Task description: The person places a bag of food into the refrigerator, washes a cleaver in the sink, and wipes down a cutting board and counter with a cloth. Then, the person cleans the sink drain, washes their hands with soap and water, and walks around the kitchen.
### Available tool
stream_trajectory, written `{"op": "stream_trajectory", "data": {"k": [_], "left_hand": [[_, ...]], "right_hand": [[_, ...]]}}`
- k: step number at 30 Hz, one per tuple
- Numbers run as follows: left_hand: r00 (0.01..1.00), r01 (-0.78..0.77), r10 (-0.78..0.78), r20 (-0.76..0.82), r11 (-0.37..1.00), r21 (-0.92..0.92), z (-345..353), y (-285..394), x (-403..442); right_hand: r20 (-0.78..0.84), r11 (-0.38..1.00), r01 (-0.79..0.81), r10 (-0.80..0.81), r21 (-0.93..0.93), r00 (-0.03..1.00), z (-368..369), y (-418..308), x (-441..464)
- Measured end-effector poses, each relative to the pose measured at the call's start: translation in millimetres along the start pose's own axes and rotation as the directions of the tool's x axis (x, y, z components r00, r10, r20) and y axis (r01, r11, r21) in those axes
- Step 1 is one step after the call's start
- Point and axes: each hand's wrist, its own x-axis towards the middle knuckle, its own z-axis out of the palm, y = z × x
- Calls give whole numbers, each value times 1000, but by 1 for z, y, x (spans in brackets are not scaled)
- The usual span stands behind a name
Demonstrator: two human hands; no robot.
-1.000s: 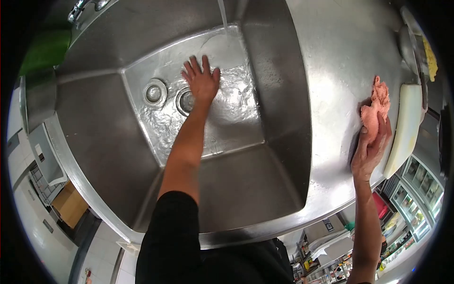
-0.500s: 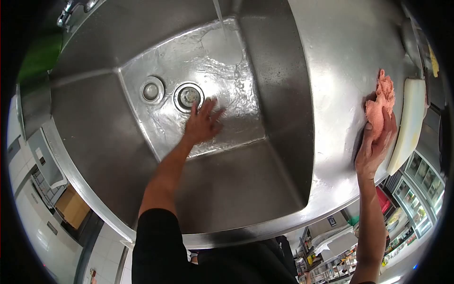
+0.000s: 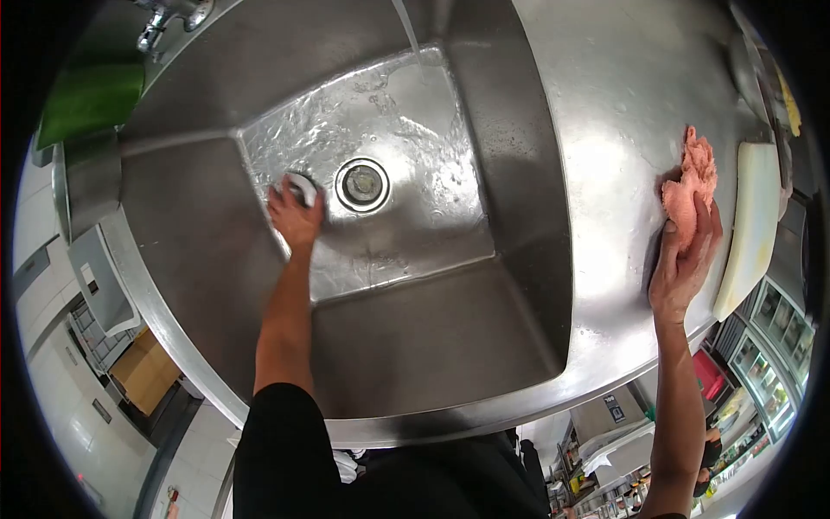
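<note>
My left hand (image 3: 296,221) is in the sink (image 3: 415,342), its fingers closed round the rim of a round metal sink strainer (image 3: 302,186). The strainer is left of the drain hole (image 3: 362,184) and partly covered by my fingers. A thin stream of water (image 3: 405,28) falls at the back, and shallow water spreads over the sink floor. On the steel counter (image 3: 605,190) to the right, my right hand (image 3: 687,264) grips a crumpled pink cloth (image 3: 692,186), pressed against the surface.
A long whitish board (image 3: 748,229) stands at the counter's right edge. A chrome tap fitting (image 3: 169,19) is at the upper left, above a green object (image 3: 91,104). A cardboard box (image 3: 145,370) is low on the left. Shelves and glass-door fridges (image 3: 769,320) are behind on the right.
My left hand has moved left from beside the drain hole and has taken hold of the strainer. My right hand stays on the pink cloth. The camera view has shifted slightly.
</note>
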Motion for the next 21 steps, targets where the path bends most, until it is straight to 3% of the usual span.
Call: {"op": "stream_trajectory", "data": {"k": [1,3,4,5,7,11,12,14,18,21], "left_hand": [[979,-200,200,-26,980,1,-3,10,-18],[891,-394,431,145,891,-226,-5,51,-51],[831,-504,542,122,828,-245,-8,82,-68],[756,-528,609,241,784,-326,-15,111,-72],[699,-602,683,212,722,-340,-7,162,-64],[812,-555,580,65,802,-221,12,214,10],[859,-501,510,29,852,-151,12,210,28],[942,-334,329,-61,921,-199,5,183,38],[937,-322,338,86,932,-164,-10,92,-17],[903,-368,389,182,919,-141,-27,89,-58]], "right_hand": [[-8,1000,2,-2,3,1000,0,0,1],[-19,999,17,-17,-43,1000,1,2,0],[-26,999,19,-20,-46,999,0,1,0],[-17,1000,3,-3,-24,1000,0,0,0],[-7,1000,-10,10,8,1000,-1,-2,0],[-16,1000,14,-14,-9,1000,0,-1,-1],[-12,1000,9,-9,-17,1000,0,-2,-1],[-20,1000,0,0,-14,1000,-1,-2,0],[-34,1000,1,-1,-21,999,-2,-1,1],[-51,1000,9,-9,-17,999,-2,-3,2]]}}
